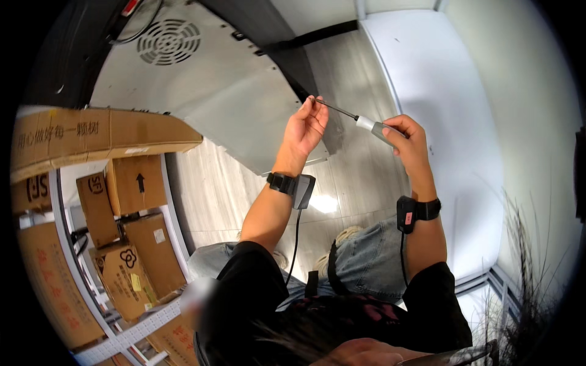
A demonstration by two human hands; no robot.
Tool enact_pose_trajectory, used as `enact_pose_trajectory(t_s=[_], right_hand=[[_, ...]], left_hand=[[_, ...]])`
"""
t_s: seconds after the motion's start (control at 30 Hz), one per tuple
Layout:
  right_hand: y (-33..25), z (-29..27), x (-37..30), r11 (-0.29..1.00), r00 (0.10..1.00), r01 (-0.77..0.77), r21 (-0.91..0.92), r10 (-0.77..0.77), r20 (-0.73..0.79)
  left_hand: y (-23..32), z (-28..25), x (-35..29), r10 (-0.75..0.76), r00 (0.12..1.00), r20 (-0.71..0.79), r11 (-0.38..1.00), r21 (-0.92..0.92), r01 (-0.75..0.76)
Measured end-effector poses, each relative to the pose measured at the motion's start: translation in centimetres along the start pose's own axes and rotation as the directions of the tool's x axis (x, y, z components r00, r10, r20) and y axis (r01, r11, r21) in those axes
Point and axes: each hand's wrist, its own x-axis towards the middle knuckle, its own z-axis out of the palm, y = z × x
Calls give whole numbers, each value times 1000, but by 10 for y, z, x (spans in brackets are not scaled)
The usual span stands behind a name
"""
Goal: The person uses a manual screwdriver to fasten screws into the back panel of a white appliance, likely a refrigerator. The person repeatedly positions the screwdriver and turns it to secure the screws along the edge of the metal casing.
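Note:
My right hand (406,146) is wrapped round the grey and white handle of a screwdriver (366,124), whose thin shaft points left and a little upward. At the shaft's tip, the fingertips of my left hand (306,129) are pinched together. Something small and dark shows between them, too small to name. Just beyond and left of that hand stands a large grey metal panel (238,100) with a round slotted vent (168,42). Along its far edge runs a dark frame with small clips or screw points.
On the left, a metal rack (174,213) holds several cardboard boxes (143,183), and a long flat carton (110,135) juts toward the panel. A white surface (452,183) runs along the right wall. My legs are bent over the light tiled floor (213,189). Cables hang from both wrist bands.

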Motion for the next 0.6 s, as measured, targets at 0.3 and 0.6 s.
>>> enact_pose_trajectory(t_s=[0.3,0.6], right_hand=[[-16,38,1,999,992,43,26,-46,118],[-23,40,7,998,987,2,69,-13,157]], left_hand=[[44,10,-43,130,992,0,985,115,-129],[53,25,-47,175,982,-72,958,243,-153]])
